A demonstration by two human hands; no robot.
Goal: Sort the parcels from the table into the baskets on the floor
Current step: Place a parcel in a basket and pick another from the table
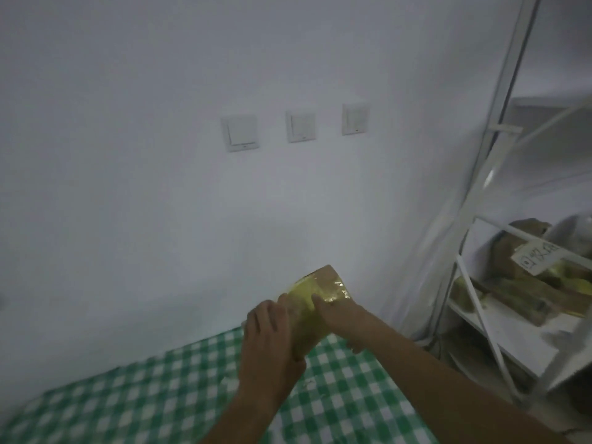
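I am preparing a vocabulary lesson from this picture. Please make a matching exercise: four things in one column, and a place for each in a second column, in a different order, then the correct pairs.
Things:
1. parcel
2. light switches
3. checked cloth
4. stored packages

Places:
A. on the white wall
B. on the white shelf at the right
C. held up between the left hand and the right hand
D. spread over the table, below the hands

Pairs: 1-C, 2-A, 3-D, 4-B
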